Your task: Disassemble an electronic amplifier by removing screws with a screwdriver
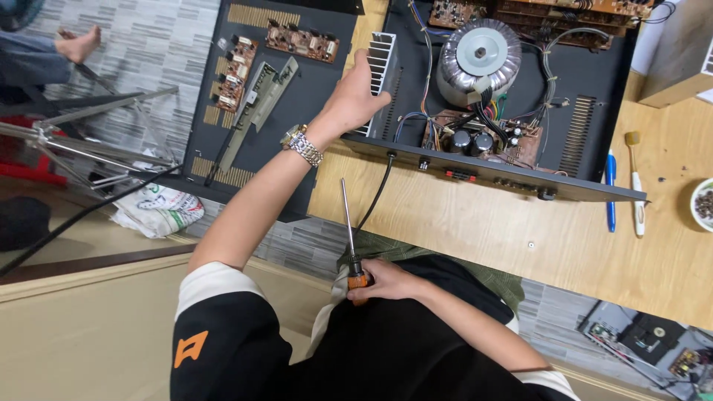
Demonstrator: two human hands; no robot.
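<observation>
My left hand (356,96), with a metal watch on its wrist, rests against a finned aluminium heat sink (382,59) at the left end of an open black amplifier chassis (594,74). Near my lap, my right hand (390,281) grips the orange handle of a long screwdriver (347,223), its shaft pointing up toward the chassis's front edge. Inside the chassis sit a grey ring transformer (479,59) and a brown circuit board (483,137) with black capacitors and coloured wires.
The chassis lies on a wooden table (520,238) with a blue pen (610,189), a toothbrush (636,186) and a small bowl (702,204) at the right. A black panel (312,96) bearing loose boards (236,70) lies left. Another person's bare foot (78,44) and a metal stand (82,148) are far left.
</observation>
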